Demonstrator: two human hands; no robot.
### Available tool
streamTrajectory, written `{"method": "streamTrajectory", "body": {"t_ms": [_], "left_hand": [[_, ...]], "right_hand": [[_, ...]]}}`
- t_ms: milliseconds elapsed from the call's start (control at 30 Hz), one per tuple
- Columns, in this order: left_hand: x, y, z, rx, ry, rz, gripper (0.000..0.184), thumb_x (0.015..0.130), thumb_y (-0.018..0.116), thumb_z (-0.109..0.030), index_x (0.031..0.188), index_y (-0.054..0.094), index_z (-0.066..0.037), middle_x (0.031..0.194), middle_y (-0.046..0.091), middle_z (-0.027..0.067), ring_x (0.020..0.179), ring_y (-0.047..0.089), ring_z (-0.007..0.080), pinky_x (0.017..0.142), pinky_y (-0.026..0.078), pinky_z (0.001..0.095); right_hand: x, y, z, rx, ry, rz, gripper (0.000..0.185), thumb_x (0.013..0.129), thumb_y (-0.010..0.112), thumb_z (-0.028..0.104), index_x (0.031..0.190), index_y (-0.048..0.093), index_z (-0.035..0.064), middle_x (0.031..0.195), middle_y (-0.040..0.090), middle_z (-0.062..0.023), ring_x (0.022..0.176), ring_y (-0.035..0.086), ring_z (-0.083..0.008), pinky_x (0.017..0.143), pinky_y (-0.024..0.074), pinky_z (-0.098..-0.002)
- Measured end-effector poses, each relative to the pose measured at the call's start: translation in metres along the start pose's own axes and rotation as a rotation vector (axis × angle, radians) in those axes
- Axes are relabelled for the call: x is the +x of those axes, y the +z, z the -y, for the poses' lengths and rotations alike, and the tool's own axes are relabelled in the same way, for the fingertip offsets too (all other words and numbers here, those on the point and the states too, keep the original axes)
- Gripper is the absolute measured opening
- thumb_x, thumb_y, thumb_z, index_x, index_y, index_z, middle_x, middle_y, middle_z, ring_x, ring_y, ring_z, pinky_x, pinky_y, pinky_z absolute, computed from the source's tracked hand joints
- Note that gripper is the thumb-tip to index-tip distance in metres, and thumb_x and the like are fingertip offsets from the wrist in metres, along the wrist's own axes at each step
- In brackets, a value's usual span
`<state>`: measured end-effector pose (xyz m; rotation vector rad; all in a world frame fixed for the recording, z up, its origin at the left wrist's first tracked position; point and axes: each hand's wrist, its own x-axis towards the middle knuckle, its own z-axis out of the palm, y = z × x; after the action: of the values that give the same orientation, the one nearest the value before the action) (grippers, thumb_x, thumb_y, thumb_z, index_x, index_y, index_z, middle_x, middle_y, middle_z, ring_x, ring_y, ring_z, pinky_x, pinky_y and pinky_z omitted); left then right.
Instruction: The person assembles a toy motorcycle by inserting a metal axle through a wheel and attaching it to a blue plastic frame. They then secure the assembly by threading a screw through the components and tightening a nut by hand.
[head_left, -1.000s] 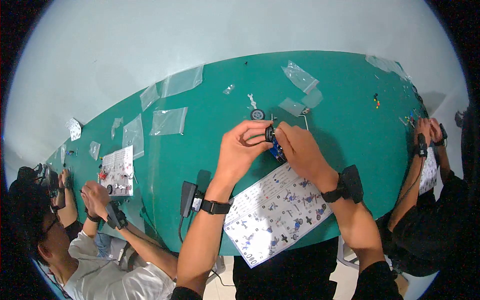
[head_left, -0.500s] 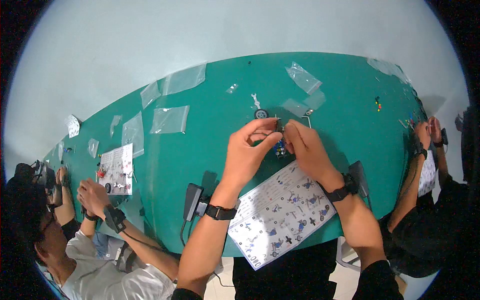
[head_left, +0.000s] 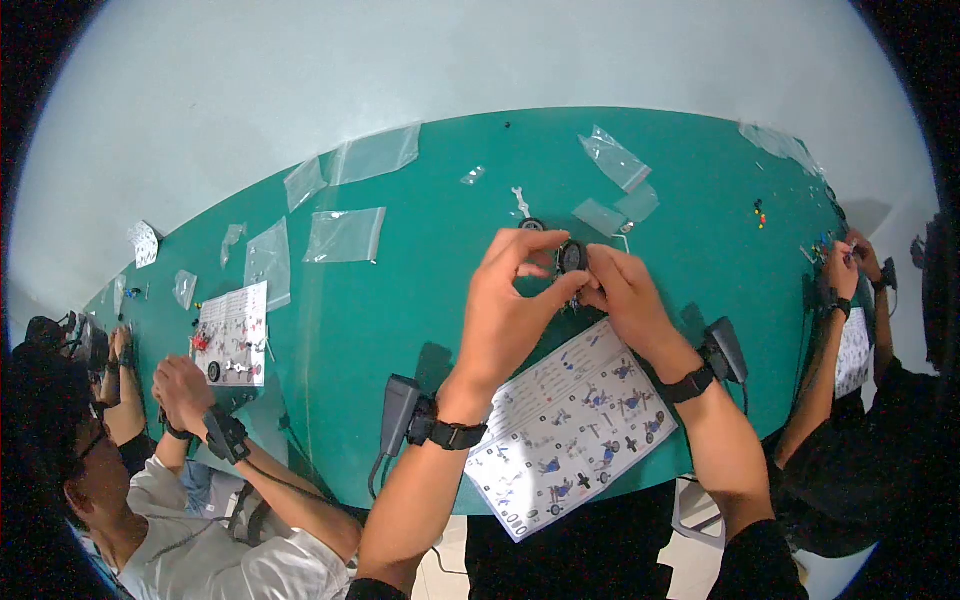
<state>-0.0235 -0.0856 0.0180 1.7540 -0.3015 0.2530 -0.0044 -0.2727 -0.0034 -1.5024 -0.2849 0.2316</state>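
Note:
Between my hands is a small black wheel [head_left: 572, 258], its round face turned toward the camera. My left hand [head_left: 508, 305] pinches it at the rim from the left, with thumb below and fingers above. Closed against the wheel's right side, my right hand [head_left: 632, 300] holds a small assembly that is mostly hidden by the fingers. Below both hands a printed instruction sheet [head_left: 575, 430] lies at the table's near edge. Just beyond my left fingers are a second wheel [head_left: 531, 225] and a silver wrench [head_left: 521, 202].
Clear plastic bags [head_left: 345, 235] lie on the green table [head_left: 430, 290] at left and at the far right. A person in a white shirt [head_left: 230, 545] works at left beside another sheet [head_left: 235, 335]. Another person's hands [head_left: 850, 265] are at right, near small coloured parts [head_left: 760, 214].
The held wheel has turned from edge-on to face the camera. Both my hands have shifted slightly right in view, and the far wheel is now partly covered by my left fingers.

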Motion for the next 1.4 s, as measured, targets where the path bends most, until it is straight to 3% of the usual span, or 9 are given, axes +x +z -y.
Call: {"method": "streamTrajectory", "body": {"t_ms": [200, 400, 600, 700, 1000, 1100, 1200, 1300, 1400], "left_hand": [[0.000, -0.004, -0.005, 0.066, 0.123, 0.069, 0.050, 0.083, 0.082, 0.005, 0.131, 0.072, -0.004, 0.132, 0.071, 0.0114, 0.122, 0.068, 0.0210, 0.108, 0.053, 0.0337], [0.000, 0.004, -0.011, -0.175, 0.155, 0.029, 0.049, 0.082, 0.081, 0.007, 0.129, 0.073, -0.005, 0.132, 0.071, 0.0120, 0.123, 0.068, 0.0228, 0.107, 0.053, 0.0340], [-0.001, -0.002, -0.014, 0.082, 0.063, 0.028, 0.044, 0.083, 0.078, 0.010, 0.124, 0.072, -0.004, 0.133, 0.070, 0.0120, 0.124, 0.066, 0.0228, 0.108, 0.053, 0.0339], [0.006, -0.004, 0.002, 0.049, 0.339, 0.090, 0.045, 0.081, 0.084, 0.004, 0.125, 0.072, -0.004, 0.127, 0.071, 0.0121, 0.118, 0.067, 0.0223, 0.104, 0.054, 0.0344], [-0.001, -0.004, -0.013, 0.045, 0.031, 0.084, 0.050, 0.080, 0.072, 0.016, 0.125, 0.071, -0.005, 0.135, 0.068, 0.0095, 0.134, 0.061, 0.0256, 0.118, 0.046, 0.0376], [0.003, -0.008, 0.002, 0.016, 0.245, 0.155, 0.047, 0.082, 0.078, 0.010, 0.126, 0.071, -0.005, 0.133, 0.068, 0.0099, 0.126, 0.063, 0.0224, 0.112, 0.049, 0.0358], [0.001, 0.000, -0.003, -0.167, 0.190, 0.048, 0.047, 0.083, 0.080, 0.010, 0.127, 0.071, -0.004, 0.130, 0.068, 0.0096, 0.117, 0.065, 0.0198, 0.107, 0.051, 0.0346], [-0.001, -0.005, -0.008, 0.103, 0.076, 0.070, 0.049, 0.083, 0.076, 0.016, 0.128, 0.071, -0.002, 0.129, 0.066, 0.0090, 0.117, 0.064, 0.0188, 0.106, 0.052, 0.0329], [0.001, -0.005, -0.008, -0.167, -0.109, 0.132, 0.048, 0.082, 0.076, 0.017, 0.127, 0.071, -0.001, 0.129, 0.064, 0.0087, 0.115, 0.064, 0.0180, 0.103, 0.054, 0.0291]], "right_hand": [[-0.002, 0.000, 0.002, 0.012, 0.025, -0.031, 0.035, 0.116, 0.049, 0.033, 0.092, 0.054, 0.0083, 0.083, 0.047, 0.0058, 0.075, 0.045, -0.0033, 0.062, 0.0404, -0.0220], [-0.005, 0.004, 0.013, 0.089, 0.051, -0.012, 0.031, 0.116, 0.048, 0.033, 0.102, 0.062, 0.0084, 0.085, 0.048, 0.0064, 0.079, 0.050, -0.0027, 0.067, 0.0438, -0.0193], [-0.004, 0.000, 0.004, 0.004, 0.007, 0.006, 0.030, 0.116, 0.048, 0.034, 0.105, 0.062, 0.0092, 0.088, 0.049, 0.0073, 0.080, 0.050, -0.0024, 0.067, 0.0439, -0.0186], [-0.005, -0.005, 0.004, 0.132, 0.066, 0.019, 0.030, 0.116, 0.049, 0.034, 0.102, 0.060, 0.0095, 0.088, 0.048, 0.0074, 0.079, 0.048, -0.0022, 0.067, 0.0430, -0.0191], [-0.004, -0.001, 0.005, 0.030, 0.014, 0.006, 0.032, 0.116, 0.049, 0.033, 0.096, 0.057, 0.0089, 0.086, 0.048, 0.0070, 0.076, 0.045, -0.0034, 0.064, 0.0390, -0.0213], [-0.004, 0.001, 0.005, 0.008, -0.036, 0.031, 0.034, 0.116, 0.048, 0.033, 0.094, 0.055, 0.0085, 0.083, 0.048, 0.0064, 0.074, 0.044, -0.0046, 0.061, 0.0363, -0.0239], [-0.003, 0.004, 0.002, -0.053, -0.076, 0.025, 0.036, 0.117, 0.047, 0.033, 0.092, 0.054, 0.0071, 0.079, 0.047, 0.0050, 0.071, 0.042, -0.0064, 0.060, 0.0348, -0.0272], [-0.006, 0.005, 0.008, -0.193, -0.132, -0.037, 0.038, 0.116, 0.047, 0.031, 0.090, 0.053, 0.0042, 0.075, 0.046, 0.0020, 0.069, 0.042, -0.0089, 0.060, 0.0356, -0.0304], [-0.006, 0.003, 0.009, -0.298, -0.188, -0.079, 0.039, 0.116, 0.047, 0.029, 0.089, 0.052, 0.0016, 0.072, 0.046, -0.0020, 0.068, 0.042, -0.0116, 0.060, 0.0369, -0.0332]]}}
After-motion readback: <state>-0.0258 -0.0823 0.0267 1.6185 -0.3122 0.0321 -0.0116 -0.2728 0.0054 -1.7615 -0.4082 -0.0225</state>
